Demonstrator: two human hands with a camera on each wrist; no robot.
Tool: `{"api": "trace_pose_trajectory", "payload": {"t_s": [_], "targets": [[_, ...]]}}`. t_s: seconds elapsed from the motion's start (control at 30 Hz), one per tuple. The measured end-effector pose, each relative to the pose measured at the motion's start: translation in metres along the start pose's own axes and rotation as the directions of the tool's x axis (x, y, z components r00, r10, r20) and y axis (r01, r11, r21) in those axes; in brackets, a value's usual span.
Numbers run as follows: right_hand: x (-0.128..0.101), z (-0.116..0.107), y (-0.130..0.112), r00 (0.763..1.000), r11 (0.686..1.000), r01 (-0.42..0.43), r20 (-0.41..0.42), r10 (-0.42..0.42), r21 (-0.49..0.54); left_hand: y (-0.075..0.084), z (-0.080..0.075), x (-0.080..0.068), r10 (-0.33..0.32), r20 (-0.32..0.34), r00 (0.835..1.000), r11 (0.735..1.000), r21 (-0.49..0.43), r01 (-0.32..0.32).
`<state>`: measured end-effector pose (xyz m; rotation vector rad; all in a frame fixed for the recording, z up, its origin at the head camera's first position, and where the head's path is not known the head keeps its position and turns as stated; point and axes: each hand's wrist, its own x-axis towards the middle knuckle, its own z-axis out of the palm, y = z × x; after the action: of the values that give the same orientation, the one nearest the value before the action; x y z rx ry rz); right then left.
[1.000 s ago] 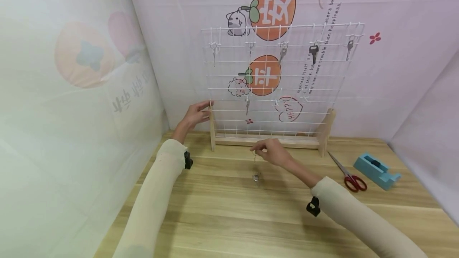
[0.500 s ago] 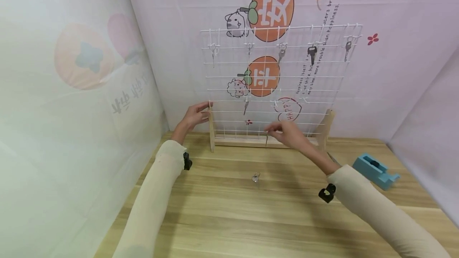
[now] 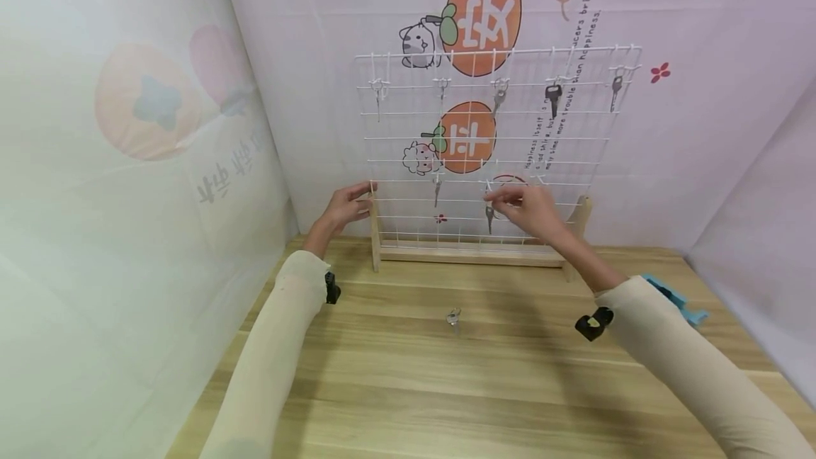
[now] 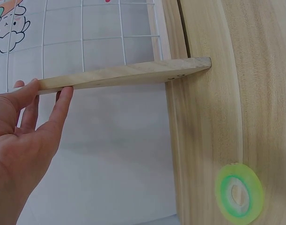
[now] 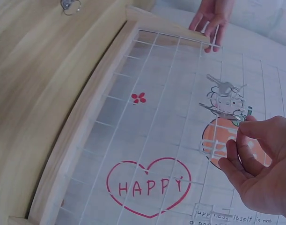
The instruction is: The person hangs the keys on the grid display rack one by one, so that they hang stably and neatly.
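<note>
My right hand (image 3: 532, 212) pinches a key (image 3: 489, 218) by its top, and the key hangs down in front of the white wire grid rack (image 3: 484, 138). The fingertips are close beside a white hook in the lower row; whether the ring touches the hook cannot be made out. My left hand (image 4: 28, 136) holds the rack's wooden side post (image 4: 119, 75) at its upper end, thumb on one side and fingers on the other. Another key (image 3: 436, 191) hangs from a lower hook to the left. On the table lies one more key with a ring (image 3: 453, 319).
Several keys, among them a black-headed key (image 3: 554, 98), hang along the rack's top row. A blue tape dispenser (image 3: 676, 297) is partly behind the right sleeve. A roll of green-yellow tape (image 4: 239, 194) lies on the wooden table (image 3: 395, 388) by the rack's left side.
My right hand has lifted the key from just above the table, up and to the right, to the lower hooks. The right forearm now covers the scissors. The left hand stays on the post.
</note>
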<state>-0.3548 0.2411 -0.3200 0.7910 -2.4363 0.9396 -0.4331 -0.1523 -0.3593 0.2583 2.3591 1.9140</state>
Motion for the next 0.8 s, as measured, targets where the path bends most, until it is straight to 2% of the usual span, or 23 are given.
{"api": "trace_pose_trajectory", "payload": {"t_s": [0.3, 0.47, 0.8], "targets": [[0.011, -0.006, -0.001, 0.998, 0.999, -0.043, -0.039, 0.043, -0.003, -0.002, 0.0, 0.001, 0.004, -0.008, 1.0, 1.0, -0.004, -0.004], [0.013, -0.004, -0.001, 0.995, 0.996, -0.087, -0.04, 0.087, -0.012, -0.005, 0.0, 0.003, -0.003, -0.014, 1.0, 1.0, -0.005, 0.003], [0.015, 0.0, 0.003, 0.991, 0.993, -0.117, -0.057, 0.117, 0.0, -0.005, -0.001, 0.004, -0.002, -0.017, 1.0, 1.0, -0.005, 0.002]]}}
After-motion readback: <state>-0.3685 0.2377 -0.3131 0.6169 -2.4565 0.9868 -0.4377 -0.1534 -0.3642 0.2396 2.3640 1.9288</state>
